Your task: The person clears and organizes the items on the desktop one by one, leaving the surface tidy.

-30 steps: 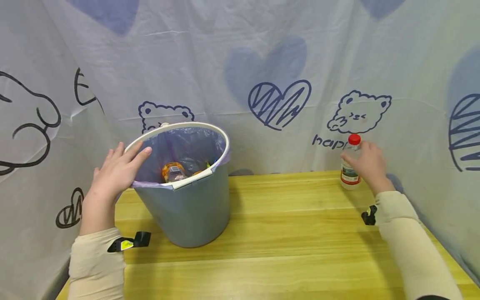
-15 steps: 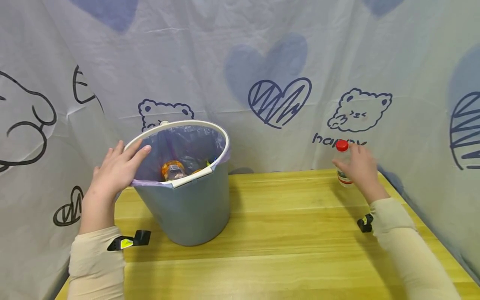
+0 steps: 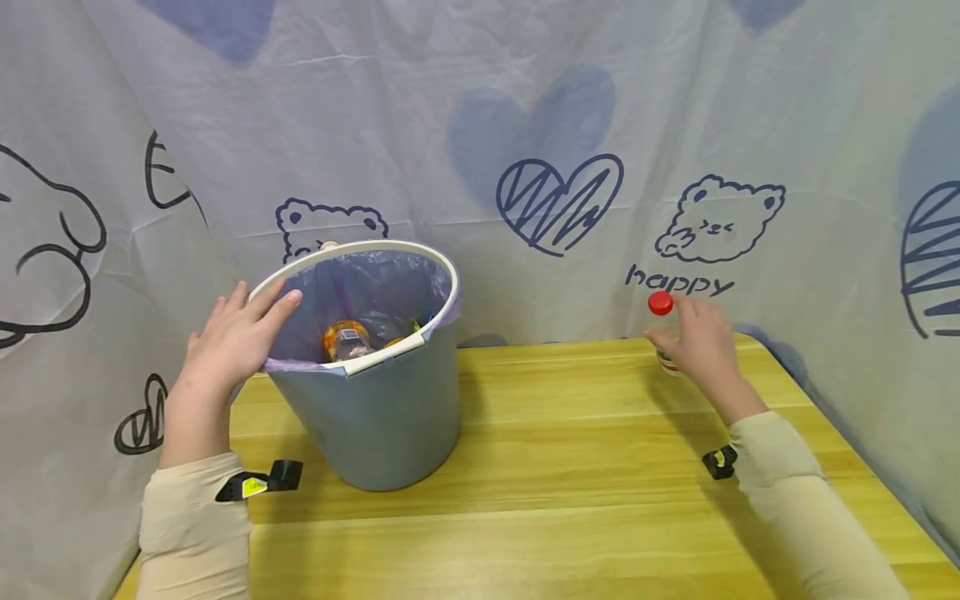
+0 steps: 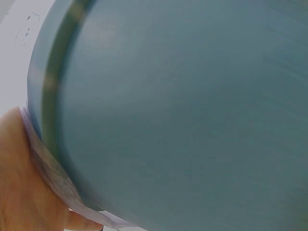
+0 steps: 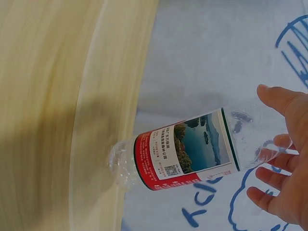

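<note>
My right hand point(image 3: 703, 343) grips a clear plastic water bottle point(image 5: 185, 151) by its upper part, thumb on one side and fingers on the other. The red cap point(image 3: 660, 302) shows above the hand, and the bottle leans a little with its base close over the table. In the right wrist view its label shows a lake scene and a red band. My left hand point(image 3: 228, 346) rests on the left rim of a grey-blue bucket point(image 3: 382, 425), fingers spread and fairly straight. A thin purplish bag lines the bucket, and an orange-labelled bottle point(image 3: 347, 340) lies inside.
The bucket stands on the left of a yellow wood-grain table point(image 3: 562, 467). Behind and on both sides hangs a pale cloth point(image 3: 525, 308) printed with hearts and bears. Dark straps with small cameras sit on both wrists.
The right hand has carried the water bottle to the left, and its cap now tips further left. The left hand and the bucket have stayed in place.
</note>
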